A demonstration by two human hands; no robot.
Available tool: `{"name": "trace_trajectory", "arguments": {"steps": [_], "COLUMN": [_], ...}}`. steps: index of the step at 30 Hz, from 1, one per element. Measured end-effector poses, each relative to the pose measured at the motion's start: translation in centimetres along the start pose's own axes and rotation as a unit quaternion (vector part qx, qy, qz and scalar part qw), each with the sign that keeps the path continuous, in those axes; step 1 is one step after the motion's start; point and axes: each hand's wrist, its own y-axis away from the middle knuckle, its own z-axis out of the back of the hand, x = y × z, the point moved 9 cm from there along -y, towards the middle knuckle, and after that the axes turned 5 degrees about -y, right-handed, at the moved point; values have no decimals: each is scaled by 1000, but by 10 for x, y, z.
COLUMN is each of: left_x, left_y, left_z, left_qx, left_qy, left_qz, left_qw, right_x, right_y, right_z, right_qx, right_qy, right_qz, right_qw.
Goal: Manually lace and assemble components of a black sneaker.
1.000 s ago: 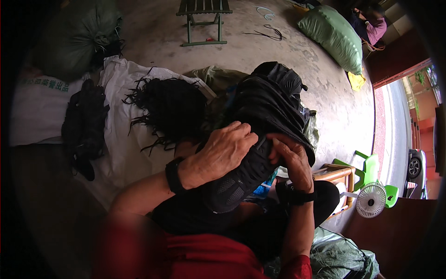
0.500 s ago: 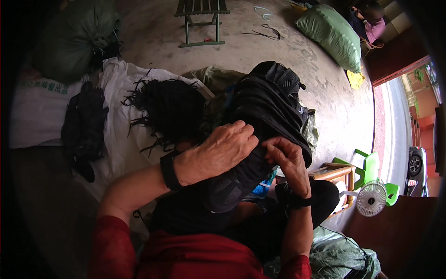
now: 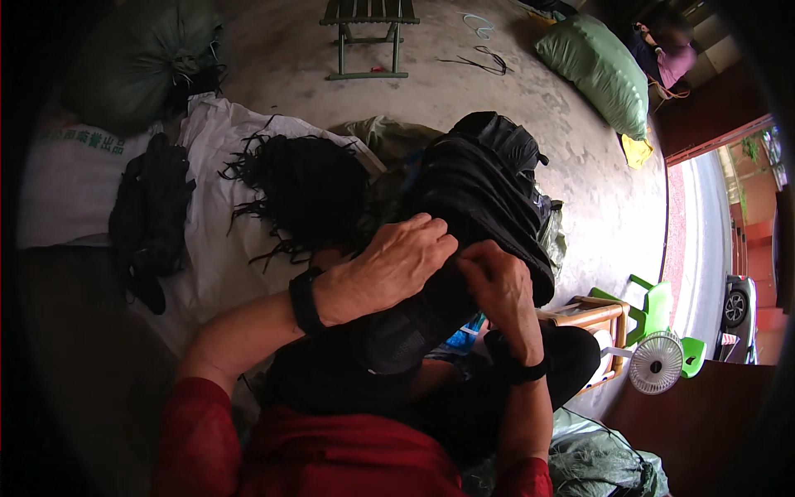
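Note:
Across my lap lies a black bag (image 3: 476, 178), which looks like a backpack with folded fabric and a mesh part near my knees. My left hand (image 3: 402, 261) is closed over its middle, fingers curled down; what they grip is hidden. Close beside it, my right hand (image 3: 505, 286) pinches with thumb and forefinger at the dark fabric. Any small thing between those fingertips is too dark to make out. A tangled pile of black strips or cords (image 3: 302, 190) sits to the left of the bag on a white sheet (image 3: 207, 207).
Far left, a black bundle (image 3: 153, 207) lies by a large dark green sack (image 3: 141, 66). A folding stool (image 3: 368, 37) stands ahead. A pale green sack (image 3: 592, 74) is far right, near another person (image 3: 675, 58). To my right are a small fan (image 3: 657, 363), a green chair (image 3: 657, 311) and a wooden-framed stool (image 3: 592, 313).
My right hand has shifted slightly left and turned, its back now more toward me. My left hand has barely moved. The view has tilted a little.

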Motion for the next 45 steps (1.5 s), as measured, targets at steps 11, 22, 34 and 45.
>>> {"name": "trace_trajectory", "arguments": {"steps": [11, 22, 34, 45], "left_x": [51, 58, 47, 62], "left_y": [20, 0, -11, -2], "left_z": [-20, -46, -45, -51], "left_qx": [-17, 114, 162, 140], "left_qy": [308, 408, 349, 397], "left_qz": [173, 126, -8, 12], "left_qw": [935, 897, 923, 907], "right_x": [18, 24, 0, 41], "right_y": [-1, 0, 35, -15], "right_z": [-9, -13, 22, -23], "right_qx": [-3, -49, -110, 63], "right_qy": [30, 79, 53, 162], "right_qz": [30, 66, 57, 133], "right_qw": [999, 993, 991, 976]}}
